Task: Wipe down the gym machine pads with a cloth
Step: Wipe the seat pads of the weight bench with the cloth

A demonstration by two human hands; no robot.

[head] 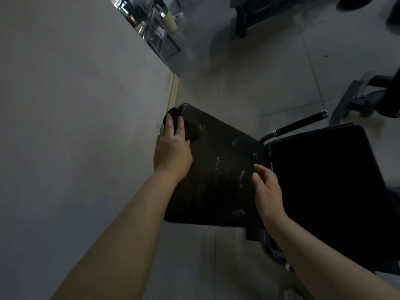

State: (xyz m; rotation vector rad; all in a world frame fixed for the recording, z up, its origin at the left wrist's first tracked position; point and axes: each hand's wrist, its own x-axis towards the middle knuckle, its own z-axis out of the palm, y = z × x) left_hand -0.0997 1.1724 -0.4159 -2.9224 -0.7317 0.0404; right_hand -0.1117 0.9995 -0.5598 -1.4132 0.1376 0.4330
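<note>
Your left hand (173,146) presses the cloth (184,124) w/ flat fingers onto the far-left corner of the pad (216,169), next to the wall (75,105). Right hand (267,189) is relaxed, fingers loosely bent, touching the pad's right edge, holding nothing. Cloth looks soft & light, likely to bunch, so keep your palm spread over it. Pad looks firm, cracked w/ pale flakes that may snag; steady it by the edge. Seat (324,191) sits right, handle (300,124) beyond.
</note>
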